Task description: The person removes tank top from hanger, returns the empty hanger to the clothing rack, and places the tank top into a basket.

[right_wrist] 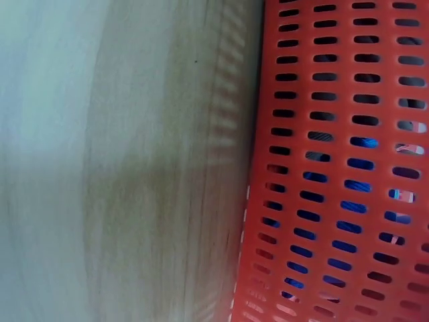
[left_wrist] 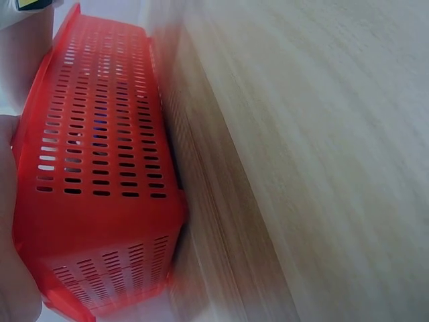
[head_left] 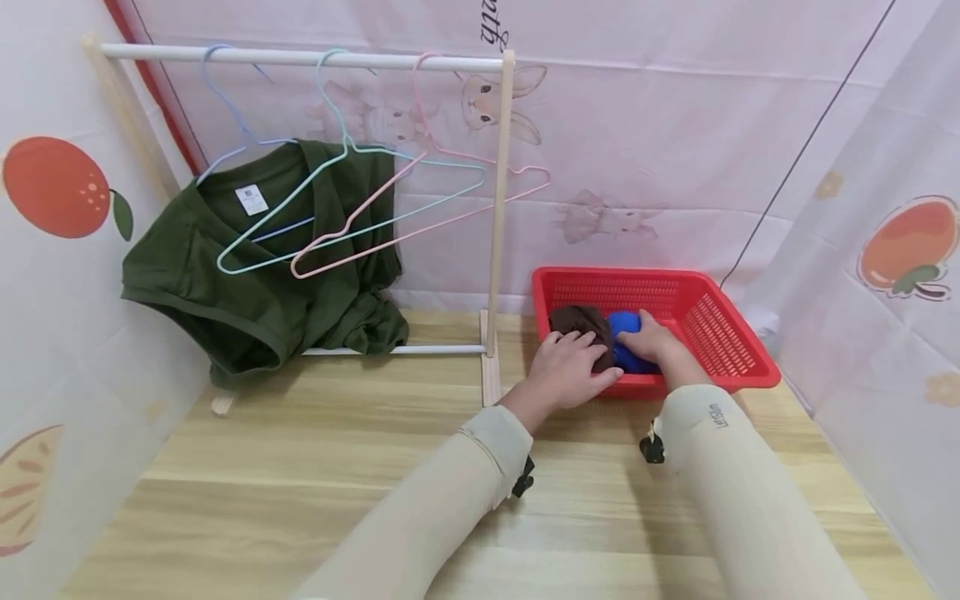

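Note:
Inside the red basket (head_left: 742, 379) lie a dark brown cloth bundle (head_left: 573, 318) and a bright blue cloth bundle (head_left: 624, 323), side by side. My left hand (head_left: 564, 367) reaches over the front rim, its spread fingers resting on the brown cloth. Just to its right, my right hand (head_left: 651, 340) grips the blue cloth; its far fingertips are hidden. Both wrist views mostly face the basket's slotted wall (left_wrist: 94, 228). Part of the left hand (left_wrist: 15, 268) shows at the left wrist view's edge. Through the slots in the right wrist view, blue cloth (right_wrist: 358, 185) is visible.
Left of the basket stands a rack with a white rail (head_left: 285, 57) and wooden posts (head_left: 498, 208). A dark green T-shirt (head_left: 225, 242) hangs on a blue hanger (head_left: 232, 112); a mint hanger (head_left: 442, 200) and a pink hanger (head_left: 480, 212) hang beside it. Printed curtains surround the wooden table (head_left: 300, 467).

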The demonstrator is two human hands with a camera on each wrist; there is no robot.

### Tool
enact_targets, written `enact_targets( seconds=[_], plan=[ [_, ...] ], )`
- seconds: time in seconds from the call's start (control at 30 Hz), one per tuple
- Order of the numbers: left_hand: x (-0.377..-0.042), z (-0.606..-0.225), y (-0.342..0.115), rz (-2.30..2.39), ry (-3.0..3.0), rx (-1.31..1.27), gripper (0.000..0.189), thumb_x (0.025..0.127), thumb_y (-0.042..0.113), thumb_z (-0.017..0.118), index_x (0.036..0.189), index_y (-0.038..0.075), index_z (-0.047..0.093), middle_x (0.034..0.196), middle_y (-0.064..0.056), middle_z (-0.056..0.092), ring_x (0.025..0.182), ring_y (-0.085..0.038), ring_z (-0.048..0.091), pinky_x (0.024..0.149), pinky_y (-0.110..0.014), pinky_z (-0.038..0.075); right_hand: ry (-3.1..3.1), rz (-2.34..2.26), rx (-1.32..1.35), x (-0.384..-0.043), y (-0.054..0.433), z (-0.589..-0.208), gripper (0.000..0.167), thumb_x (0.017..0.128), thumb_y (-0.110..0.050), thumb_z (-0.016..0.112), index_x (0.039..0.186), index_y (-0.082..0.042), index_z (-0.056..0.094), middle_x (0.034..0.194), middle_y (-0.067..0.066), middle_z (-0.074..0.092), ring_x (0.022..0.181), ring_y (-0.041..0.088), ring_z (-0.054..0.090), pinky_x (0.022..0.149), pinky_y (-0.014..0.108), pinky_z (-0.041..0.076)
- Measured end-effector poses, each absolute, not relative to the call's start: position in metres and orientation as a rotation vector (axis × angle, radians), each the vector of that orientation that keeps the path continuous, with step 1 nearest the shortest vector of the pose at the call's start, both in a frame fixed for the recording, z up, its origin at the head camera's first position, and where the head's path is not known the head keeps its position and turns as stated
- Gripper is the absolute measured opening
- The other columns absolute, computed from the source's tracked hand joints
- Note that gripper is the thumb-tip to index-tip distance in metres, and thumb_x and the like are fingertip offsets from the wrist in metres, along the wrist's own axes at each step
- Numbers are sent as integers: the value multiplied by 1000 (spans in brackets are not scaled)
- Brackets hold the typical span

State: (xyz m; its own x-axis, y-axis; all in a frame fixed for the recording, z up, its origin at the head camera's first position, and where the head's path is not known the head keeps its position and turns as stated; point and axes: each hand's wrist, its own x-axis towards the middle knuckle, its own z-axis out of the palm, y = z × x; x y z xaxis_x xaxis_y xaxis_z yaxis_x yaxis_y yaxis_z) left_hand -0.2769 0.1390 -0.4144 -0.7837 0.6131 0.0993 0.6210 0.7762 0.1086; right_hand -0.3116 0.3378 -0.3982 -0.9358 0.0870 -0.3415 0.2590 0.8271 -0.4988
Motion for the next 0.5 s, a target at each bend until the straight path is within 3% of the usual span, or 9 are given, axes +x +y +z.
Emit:
enact_targets(
  seconds=[0.5],
  plan=[
    [-279, -403, 124, -618, -2786, -1119, 49, 100, 51, 46, 135, 20, 60, 147, 2, 50, 141, -16, 38, 119, -35, 26, 2778, -747, 230, -312, 336, -392, 65, 104, -35, 25, 156, 0, 4, 156, 38, 6, 145, 54, 0, 115, 67, 9]
  ],
)
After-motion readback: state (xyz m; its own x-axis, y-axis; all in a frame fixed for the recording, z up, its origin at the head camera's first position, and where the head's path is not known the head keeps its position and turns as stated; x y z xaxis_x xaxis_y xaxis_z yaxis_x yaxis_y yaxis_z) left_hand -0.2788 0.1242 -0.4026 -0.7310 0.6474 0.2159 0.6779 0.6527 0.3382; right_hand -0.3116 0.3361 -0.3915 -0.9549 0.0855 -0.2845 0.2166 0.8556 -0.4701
